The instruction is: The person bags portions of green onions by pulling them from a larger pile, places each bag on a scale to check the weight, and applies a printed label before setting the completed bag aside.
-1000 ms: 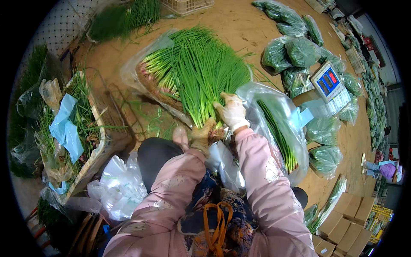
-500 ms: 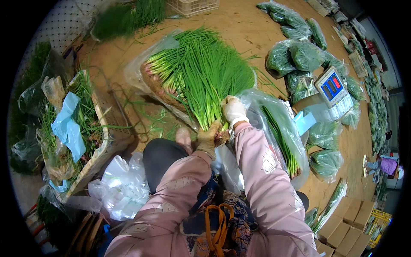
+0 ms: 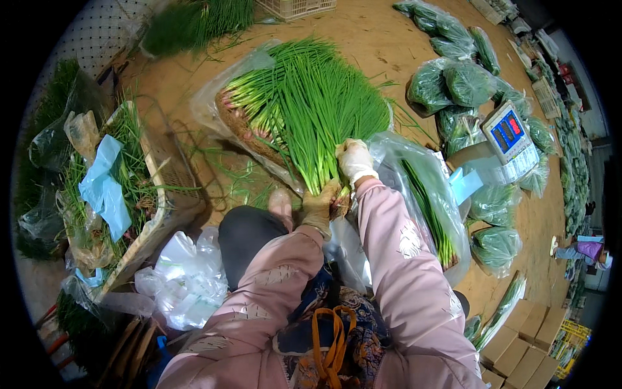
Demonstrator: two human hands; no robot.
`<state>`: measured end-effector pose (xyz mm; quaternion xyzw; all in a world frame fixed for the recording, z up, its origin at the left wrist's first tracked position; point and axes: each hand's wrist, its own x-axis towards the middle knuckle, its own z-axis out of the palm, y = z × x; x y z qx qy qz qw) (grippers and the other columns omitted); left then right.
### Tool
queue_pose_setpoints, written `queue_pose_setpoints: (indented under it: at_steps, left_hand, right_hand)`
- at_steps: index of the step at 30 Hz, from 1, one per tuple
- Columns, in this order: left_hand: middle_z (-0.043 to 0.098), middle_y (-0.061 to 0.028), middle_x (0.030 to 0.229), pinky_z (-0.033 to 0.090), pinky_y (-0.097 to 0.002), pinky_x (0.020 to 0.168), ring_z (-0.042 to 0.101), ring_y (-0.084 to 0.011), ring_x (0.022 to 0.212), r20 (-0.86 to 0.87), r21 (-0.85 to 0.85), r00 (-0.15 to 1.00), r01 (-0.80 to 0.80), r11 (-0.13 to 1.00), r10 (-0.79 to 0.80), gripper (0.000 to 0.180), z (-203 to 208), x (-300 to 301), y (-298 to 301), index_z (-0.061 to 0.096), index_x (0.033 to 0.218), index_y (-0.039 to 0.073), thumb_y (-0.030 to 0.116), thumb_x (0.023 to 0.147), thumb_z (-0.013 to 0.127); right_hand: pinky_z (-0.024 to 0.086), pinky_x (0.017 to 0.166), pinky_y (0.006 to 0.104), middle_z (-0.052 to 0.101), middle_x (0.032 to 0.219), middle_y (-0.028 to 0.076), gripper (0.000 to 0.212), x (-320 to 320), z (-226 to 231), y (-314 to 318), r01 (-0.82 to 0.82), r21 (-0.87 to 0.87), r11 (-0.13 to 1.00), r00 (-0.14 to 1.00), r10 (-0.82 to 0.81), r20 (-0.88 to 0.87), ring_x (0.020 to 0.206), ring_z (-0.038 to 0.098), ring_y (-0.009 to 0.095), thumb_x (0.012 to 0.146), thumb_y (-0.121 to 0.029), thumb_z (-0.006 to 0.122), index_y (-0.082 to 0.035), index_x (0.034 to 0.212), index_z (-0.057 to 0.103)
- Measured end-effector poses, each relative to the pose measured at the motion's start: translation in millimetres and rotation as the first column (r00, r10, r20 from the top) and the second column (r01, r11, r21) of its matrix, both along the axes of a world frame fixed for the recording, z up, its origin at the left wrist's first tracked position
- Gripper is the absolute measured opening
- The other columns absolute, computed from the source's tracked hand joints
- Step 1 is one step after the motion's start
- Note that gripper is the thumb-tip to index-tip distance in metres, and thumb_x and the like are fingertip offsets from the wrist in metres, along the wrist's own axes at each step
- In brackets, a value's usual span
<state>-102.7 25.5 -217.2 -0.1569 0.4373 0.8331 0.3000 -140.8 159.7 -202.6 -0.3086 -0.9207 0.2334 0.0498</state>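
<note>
A fanned bunch of green spring onions point(image 3: 319, 152) lies before me, root ends toward me. My left hand point(image 3: 317, 209), in a tan glove, is closed around the stems just above the brown roots point(image 3: 341, 206). Up and to the right, my right hand point(image 3: 356, 160), in a white glove, is curled closed against the bunch's right edge; what its fingers pinch is hidden. Under and behind the bunch, more spring onions with reddish bulbs point(image 3: 245, 115) rest on a clear plastic sheet point(image 3: 210, 97).
An open clear bag with spring onions point(image 3: 429, 211) lies right of my forearm. Beyond it stand a digital scale point(image 3: 508, 133) and several filled bags point(image 3: 468, 83). At left are a crate of trimmings point(image 3: 155, 175) and a heap of clear bags point(image 3: 184, 279). Cardboard boxes point(image 3: 526, 337) sit lower right.
The view has shifted a little, moving the surroundings slightly rightward. Both hands stay at nearly the same places on the bunch.
</note>
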Motion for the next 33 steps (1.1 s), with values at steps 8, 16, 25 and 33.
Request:
queue_pose_setpoints:
  at_steps: [8, 16, 25, 33]
  left_hand:
    - [0.063, -0.006, 0.079, 0.049, -0.0254, 0.054, 0.06, -0.0145, 0.061, -0.112, 0.053, 0.985, -0.126, 0.991, 0.131, 0.021, -63.5, 2.9, 16.2, 0.059, 0.096, 0.001, 0.003, 0.077, 0.068]
    - [0.059, -0.0042, 0.098, 0.048, -0.0276, 0.072, 0.056, -0.0136, 0.082, -0.004, -0.19, 1.0, 0.011, 0.982, -0.012, 0.031, -23.0, -4.2, 6.2, 0.055, 0.111, 0.002, 0.01, 0.082, 0.064]
    - [0.057, -0.0039, 0.094, 0.047, -0.0314, 0.078, 0.055, -0.0193, 0.084, 0.56, 0.384, 0.765, -0.579, 0.719, 0.317, 0.027, -53.9, -7.7, 12.5, 0.055, 0.108, 0.005, 0.025, 0.09, 0.056]
    - [0.044, -0.0003, 0.053, 0.036, -0.025, 0.037, 0.038, -0.0101, 0.037, 0.088, -0.078, 0.989, -0.112, 0.991, 0.119, 0.029, -2.9, -8.2, 1.9, 0.054, 0.097, 0.005, 0.033, 0.093, 0.05]
  right_hand:
    - [0.041, 0.045, 0.0199, 0.063, 0.078, 0.009, 0.008, 15.1, 35.3, -35.3, 0.082, -0.903, 0.422, 0.832, -0.527, -0.171, 0.055, 0.052, 0.009, 0.088, -0.009, 0.054, -0.003, 0.09, 0.049]
    - [0.046, 0.055, 0.0204, 0.064, 0.095, 0.007, 0.006, 1.3, 101.7, -72.8, -0.316, -0.786, 0.531, 0.91, -0.067, -0.41, 0.062, 0.057, 0.009, 0.09, -0.011, 0.052, -0.005, 0.092, 0.051]
    - [0.049, 0.078, 0.0297, 0.066, 0.095, 0.011, 0.022, 9.5, 45.0, -75.0, -0.327, -0.265, 0.907, 0.943, 0.293, -0.16, 0.087, 0.063, 0.022, 0.088, -0.014, 0.051, -0.004, 0.103, 0.063]
    - [0.045, 0.086, 0.0295, 0.061, 0.104, 0.011, 0.031, 12.5, 26.0, -34.7, -0.208, -0.202, 0.957, 0.912, 0.115, -0.393, 0.095, 0.058, 0.023, 0.079, 0.004, 0.051, -0.006, 0.107, 0.061]
